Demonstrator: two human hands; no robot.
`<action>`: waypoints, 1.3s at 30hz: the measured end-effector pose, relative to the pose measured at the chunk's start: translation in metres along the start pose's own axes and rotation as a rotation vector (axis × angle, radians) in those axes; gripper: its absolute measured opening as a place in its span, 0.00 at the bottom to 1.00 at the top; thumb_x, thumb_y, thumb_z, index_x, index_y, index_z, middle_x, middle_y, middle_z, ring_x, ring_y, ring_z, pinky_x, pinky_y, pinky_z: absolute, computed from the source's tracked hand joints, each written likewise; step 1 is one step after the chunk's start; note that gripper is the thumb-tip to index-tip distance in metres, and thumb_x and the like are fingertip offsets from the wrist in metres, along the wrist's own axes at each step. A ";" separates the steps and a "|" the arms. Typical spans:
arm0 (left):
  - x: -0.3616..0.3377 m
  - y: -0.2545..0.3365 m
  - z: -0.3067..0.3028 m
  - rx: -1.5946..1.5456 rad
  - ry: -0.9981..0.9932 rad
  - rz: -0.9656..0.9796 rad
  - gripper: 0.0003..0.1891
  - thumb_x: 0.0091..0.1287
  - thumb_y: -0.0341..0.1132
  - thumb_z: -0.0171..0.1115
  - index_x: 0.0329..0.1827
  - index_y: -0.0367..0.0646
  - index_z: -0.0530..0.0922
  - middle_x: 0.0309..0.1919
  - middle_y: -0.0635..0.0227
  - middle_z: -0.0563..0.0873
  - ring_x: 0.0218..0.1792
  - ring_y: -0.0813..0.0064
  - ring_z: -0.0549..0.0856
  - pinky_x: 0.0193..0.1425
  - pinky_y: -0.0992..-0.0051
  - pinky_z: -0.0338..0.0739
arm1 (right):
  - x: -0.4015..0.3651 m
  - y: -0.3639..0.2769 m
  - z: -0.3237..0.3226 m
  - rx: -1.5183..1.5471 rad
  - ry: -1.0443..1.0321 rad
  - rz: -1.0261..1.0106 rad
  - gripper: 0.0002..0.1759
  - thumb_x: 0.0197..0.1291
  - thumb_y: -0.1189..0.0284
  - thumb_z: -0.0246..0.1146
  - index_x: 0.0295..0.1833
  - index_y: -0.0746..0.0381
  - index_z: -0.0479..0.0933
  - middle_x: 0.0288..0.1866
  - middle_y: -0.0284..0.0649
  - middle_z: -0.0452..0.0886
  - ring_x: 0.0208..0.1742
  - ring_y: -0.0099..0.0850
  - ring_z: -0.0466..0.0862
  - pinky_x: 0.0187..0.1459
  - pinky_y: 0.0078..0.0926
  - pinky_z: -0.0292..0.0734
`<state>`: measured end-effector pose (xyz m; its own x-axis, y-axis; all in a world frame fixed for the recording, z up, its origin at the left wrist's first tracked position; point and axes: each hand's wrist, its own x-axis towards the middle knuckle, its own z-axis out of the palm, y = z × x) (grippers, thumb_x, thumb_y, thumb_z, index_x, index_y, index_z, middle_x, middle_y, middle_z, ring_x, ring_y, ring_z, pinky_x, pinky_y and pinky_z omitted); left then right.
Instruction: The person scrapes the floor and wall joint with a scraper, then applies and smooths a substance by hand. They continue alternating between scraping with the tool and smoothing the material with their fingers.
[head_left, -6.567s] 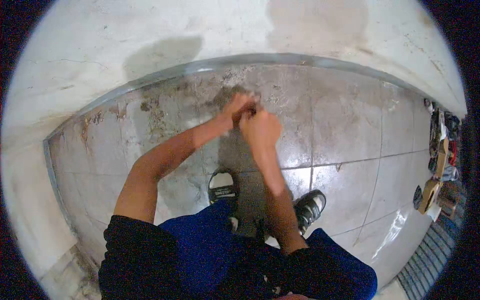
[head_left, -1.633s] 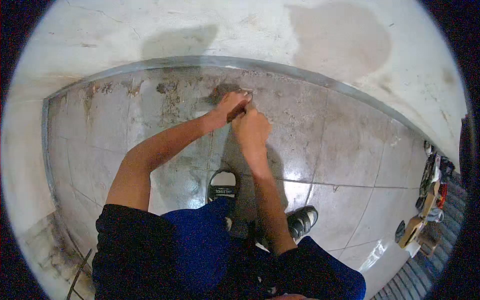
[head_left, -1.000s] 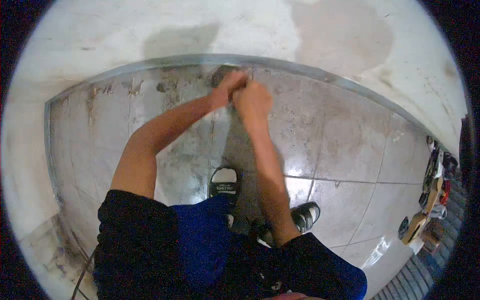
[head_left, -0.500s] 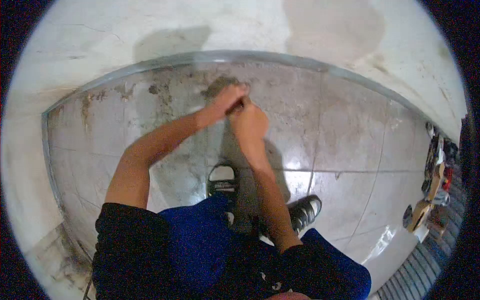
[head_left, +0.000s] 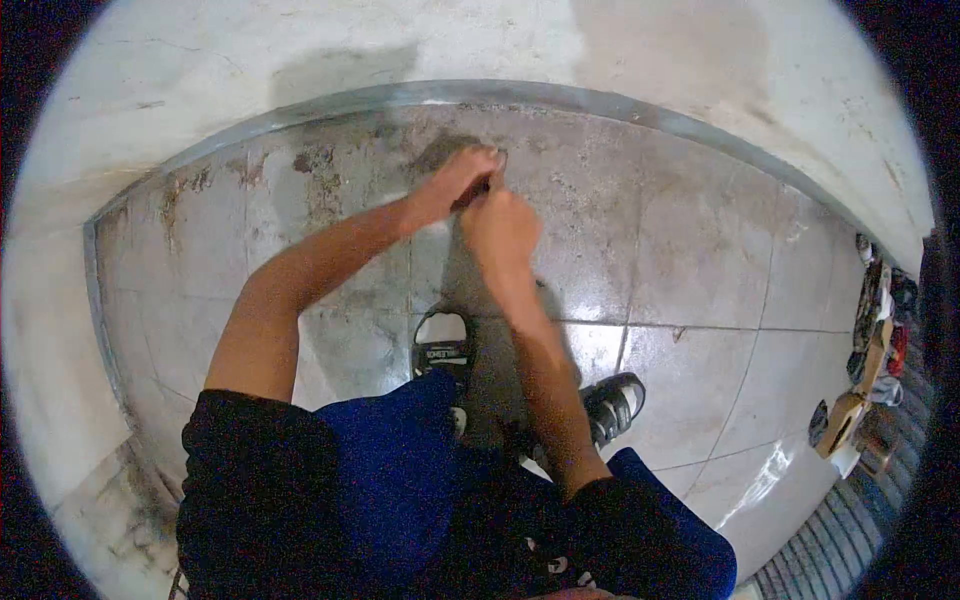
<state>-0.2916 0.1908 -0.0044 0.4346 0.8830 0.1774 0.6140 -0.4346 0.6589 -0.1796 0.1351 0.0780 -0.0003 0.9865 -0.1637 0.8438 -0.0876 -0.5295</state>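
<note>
My left hand is closed, its fingers curled and pointing right. Just below and to the right, my right hand is closed too, and the two meet above the tiled floor. Between them shows a small dark brown thing. Most of it is hidden by the fingers, so its kind cannot be made out. A thin tip rises near the right thumb, perhaps part of the same thing.
Stained grey floor tiles run up to a grey skirting and a pale wall. My feet in dark sandals are below the hands. Cardboard and mixed clutter lie at the right, beside a ribbed grey shutter.
The floor and wall edge have shifted slightly upward in view, and my hands with them. Both hands remain closed together around the dark thing.
</note>
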 end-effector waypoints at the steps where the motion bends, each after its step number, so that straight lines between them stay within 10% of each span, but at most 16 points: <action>1: 0.012 -0.005 -0.003 0.000 0.034 -0.005 0.08 0.58 0.34 0.54 0.31 0.39 0.77 0.28 0.52 0.80 0.33 0.49 0.80 0.35 0.61 0.73 | 0.011 0.000 -0.001 -0.004 0.016 -0.010 0.16 0.54 0.68 0.56 0.47 0.61 0.77 0.28 0.53 0.81 0.30 0.50 0.82 0.33 0.47 0.77; 8: 0.012 0.066 0.047 0.065 -0.493 0.084 0.08 0.59 0.34 0.53 0.36 0.44 0.79 0.31 0.57 0.83 0.34 0.55 0.83 0.35 0.62 0.76 | -0.037 0.043 -0.083 -0.010 -0.109 0.236 0.14 0.53 0.66 0.58 0.46 0.55 0.80 0.36 0.51 0.82 0.39 0.51 0.81 0.42 0.44 0.76; 15: 0.040 0.096 0.069 -0.038 -0.248 0.287 0.05 0.56 0.30 0.55 0.33 0.39 0.76 0.35 0.54 0.81 0.40 0.54 0.81 0.40 0.61 0.76 | -0.035 0.094 -0.089 -0.020 0.060 0.243 0.13 0.52 0.70 0.58 0.44 0.59 0.80 0.36 0.52 0.81 0.39 0.51 0.81 0.41 0.43 0.76; 17: 0.069 0.089 0.088 0.119 -0.456 0.212 0.06 0.55 0.30 0.56 0.34 0.38 0.75 0.38 0.54 0.80 0.44 0.54 0.79 0.43 0.60 0.74 | -0.026 0.103 -0.082 -0.021 0.105 0.221 0.13 0.52 0.70 0.59 0.44 0.60 0.80 0.35 0.52 0.81 0.39 0.51 0.81 0.40 0.42 0.76; 20: 0.067 0.088 0.093 0.144 -0.196 0.309 0.06 0.47 0.25 0.60 0.30 0.39 0.80 0.30 0.52 0.82 0.34 0.51 0.82 0.41 0.61 0.78 | -0.017 0.119 -0.086 -0.005 0.085 0.168 0.15 0.51 0.69 0.61 0.46 0.60 0.80 0.35 0.52 0.81 0.38 0.51 0.81 0.39 0.41 0.76; 28: 0.089 0.073 0.067 0.273 -0.494 0.194 0.06 0.54 0.27 0.53 0.32 0.36 0.77 0.30 0.48 0.81 0.32 0.48 0.82 0.36 0.56 0.76 | 0.003 0.108 -0.077 0.032 0.107 0.210 0.16 0.52 0.63 0.63 0.45 0.58 0.81 0.34 0.54 0.81 0.37 0.51 0.81 0.38 0.41 0.76; 33: 0.031 0.081 0.059 -0.235 -0.288 -0.017 0.13 0.60 0.29 0.50 0.48 0.40 0.72 0.48 0.51 0.74 0.56 0.52 0.70 0.61 0.56 0.61 | -0.004 0.086 -0.083 0.039 0.004 0.258 0.15 0.52 0.65 0.61 0.44 0.58 0.82 0.35 0.54 0.81 0.38 0.51 0.81 0.39 0.41 0.77; 37: 0.075 0.046 0.052 0.058 -0.552 -0.052 0.11 0.55 0.32 0.58 0.41 0.40 0.73 0.36 0.55 0.75 0.40 0.54 0.74 0.46 0.62 0.69 | 0.025 0.072 -0.066 0.041 0.049 0.231 0.12 0.51 0.65 0.59 0.38 0.59 0.82 0.33 0.52 0.82 0.37 0.50 0.82 0.38 0.44 0.77; 39: 0.070 0.044 0.045 0.040 -0.350 0.036 0.12 0.53 0.33 0.60 0.39 0.40 0.73 0.32 0.55 0.76 0.35 0.53 0.76 0.41 0.62 0.71 | 0.037 0.064 -0.072 0.048 0.039 0.201 0.13 0.51 0.65 0.59 0.40 0.59 0.82 0.35 0.54 0.81 0.39 0.52 0.81 0.40 0.43 0.76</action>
<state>-0.2048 0.2259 0.0042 0.6516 0.7557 -0.0663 0.6165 -0.4766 0.6268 -0.0867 0.1761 0.0978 0.1876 0.9529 -0.2383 0.7982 -0.2892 -0.5283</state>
